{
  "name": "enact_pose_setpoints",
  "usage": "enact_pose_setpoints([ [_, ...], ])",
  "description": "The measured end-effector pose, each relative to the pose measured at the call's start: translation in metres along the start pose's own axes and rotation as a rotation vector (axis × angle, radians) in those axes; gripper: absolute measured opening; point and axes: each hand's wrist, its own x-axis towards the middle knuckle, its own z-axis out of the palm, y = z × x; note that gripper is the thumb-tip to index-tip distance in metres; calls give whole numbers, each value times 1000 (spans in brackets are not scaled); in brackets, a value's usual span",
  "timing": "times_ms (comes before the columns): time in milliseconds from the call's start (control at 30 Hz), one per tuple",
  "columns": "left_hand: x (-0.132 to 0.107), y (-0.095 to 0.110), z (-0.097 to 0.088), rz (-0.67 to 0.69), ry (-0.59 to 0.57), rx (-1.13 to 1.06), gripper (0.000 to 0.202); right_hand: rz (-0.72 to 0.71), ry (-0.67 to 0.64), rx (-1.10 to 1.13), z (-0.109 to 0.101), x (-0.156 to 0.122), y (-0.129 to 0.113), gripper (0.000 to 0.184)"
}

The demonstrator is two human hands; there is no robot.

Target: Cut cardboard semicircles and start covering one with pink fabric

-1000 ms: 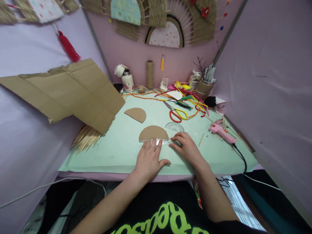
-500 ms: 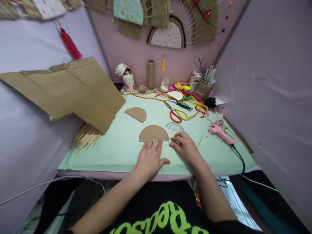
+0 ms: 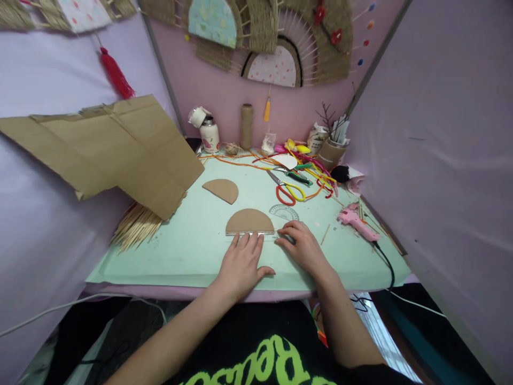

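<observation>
The left hand (image 3: pixel 240 263) lies flat on the tabletop (image 3: pixel 188 251), palm down. Its fingers (image 3: pixel 251 244) are extended and released, with the tips resting on the clear ruler (image 3: pixel 250 233). The ruler lies along the straight edge of the near cardboard semicircle (image 3: pixel 249 220), touching it on the side nearest the person.

The right hand (image 3: pixel 305 249) rests at the right end of the ruler. Its fingers are curled inward toward the ruler's end, and it cannot be told whether they grasp anything.

A clear protractor (image 3: pixel 284 212) lies just beside the near semicircle, behind the right hand. A second cardboard semicircle (image 3: pixel 220 190) lies farther back and to the left, apart from the first.

Red and yellow scissors (image 3: pixel 287 191) lie behind the protractor. A pink glue gun (image 3: pixel 355 220) lies well to the right, with its black cord running off the front edge. A bundle of bamboo skewers (image 3: pixel 134 227) lies at the left edge, partly under a large cardboard sheet (image 3: pixel 108 149). A spool of twine (image 3: pixel 246 125) stands upright at the back wall.
</observation>
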Motion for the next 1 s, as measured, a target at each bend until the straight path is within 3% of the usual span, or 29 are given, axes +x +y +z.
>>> enact_pose_setpoints([
  [467,-1,-2,8,-35,79,-58,71,21,-165,-90,-15,13,-11,9],
  [733,2,-2,-1,-36,8,-54,72,-27,-300,-147,-32,26,-15,10],
  [833,2,-2,-2,-31,14,-49,72,-18,-266,-228,-48,55,-1,13],
  [1000,2,-2,-1,-43,30,-40,69,282,-102,-491,-80,146,47,25],
])
